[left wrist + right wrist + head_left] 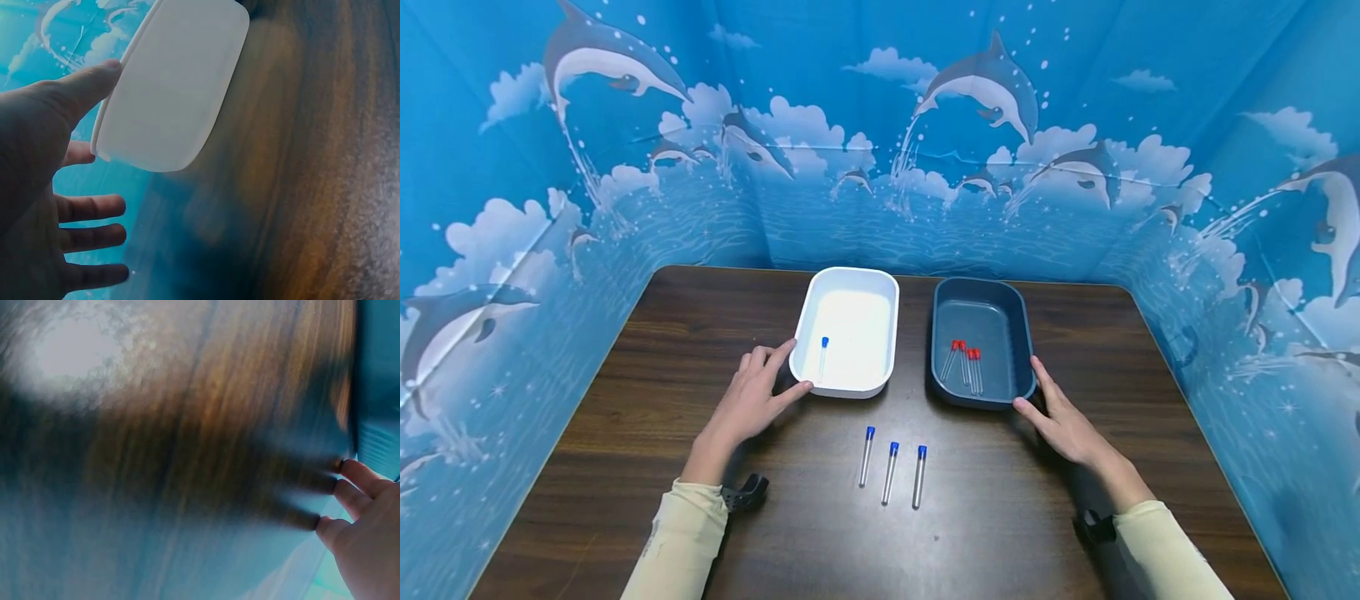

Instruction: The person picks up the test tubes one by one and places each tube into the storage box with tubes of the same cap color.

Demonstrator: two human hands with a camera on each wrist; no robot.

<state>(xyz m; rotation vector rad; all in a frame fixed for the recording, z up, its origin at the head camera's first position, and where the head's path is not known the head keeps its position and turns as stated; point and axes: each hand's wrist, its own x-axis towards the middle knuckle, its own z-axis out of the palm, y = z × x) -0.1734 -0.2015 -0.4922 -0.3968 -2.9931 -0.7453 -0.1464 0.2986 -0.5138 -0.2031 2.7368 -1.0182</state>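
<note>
A: Grip state?
B: Your left hand (751, 402) and right hand (1070, 427), fingers extended, ungrasping, touch near outer corners of white tray (859, 329) and dark-blue tray (981, 321) respectively.
A: Blue-capped test tubes (890, 476)?
B: Three on the worktop (820, 533), between your hands, slightly nearer you.

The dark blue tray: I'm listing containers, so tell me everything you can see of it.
The dark blue tray is a rounded rectangle, apparently plastic, with raised walls and a smooth rim. It sits upright and open on the brown table, right of the white tray and apart from it. Four red-capped tubes lie in its near half. The person's right grip touches its near right corner and right wall.
</note>
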